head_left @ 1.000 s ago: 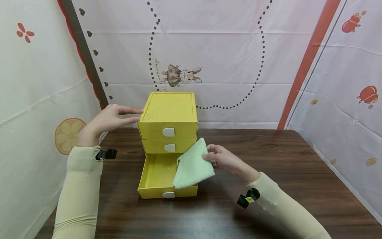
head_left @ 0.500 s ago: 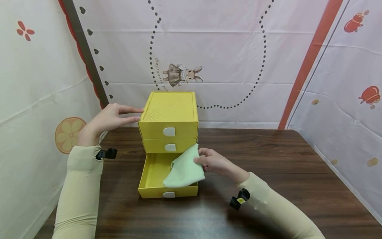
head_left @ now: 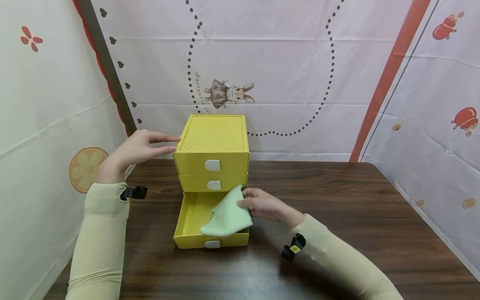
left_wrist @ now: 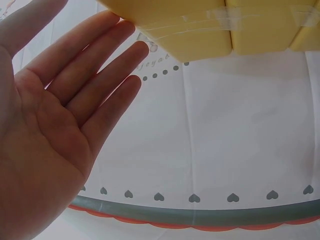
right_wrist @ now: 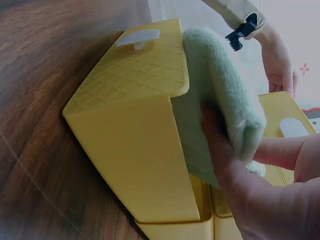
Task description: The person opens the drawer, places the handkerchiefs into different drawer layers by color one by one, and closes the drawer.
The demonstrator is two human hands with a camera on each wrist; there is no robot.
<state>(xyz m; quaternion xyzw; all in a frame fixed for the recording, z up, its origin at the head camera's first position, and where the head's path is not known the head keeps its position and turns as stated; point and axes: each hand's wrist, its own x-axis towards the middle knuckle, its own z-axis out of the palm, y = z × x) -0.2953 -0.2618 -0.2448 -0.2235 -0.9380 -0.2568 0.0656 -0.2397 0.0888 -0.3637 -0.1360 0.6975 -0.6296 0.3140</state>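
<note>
A yellow three-drawer box [head_left: 213,133] with white handles stands on the table, its bottom drawer [head_left: 183,223] pulled out. My right hand [head_left: 266,205] pinches a folded pale green cloth [head_left: 228,214] over the right part of that drawer. In the right wrist view the cloth [right_wrist: 227,85] hangs at the drawer's opening, fingers and thumb on either side of it. My left hand [head_left: 136,148] rests its fingertips against the upper left edge of the box. The left wrist view has this hand [left_wrist: 65,115] with straight fingers, tips at the yellow side wall [left_wrist: 185,30].
The dark wooden table [head_left: 318,200] reaches to the right and in front of the box. A patterned white sheet [head_left: 285,75] hangs behind and along both sides. The two upper drawers [head_left: 195,183] are closed.
My right hand has moved left and slightly down with the cloth, bringing it further over the open bottom drawer. My left hand has stayed at the box.
</note>
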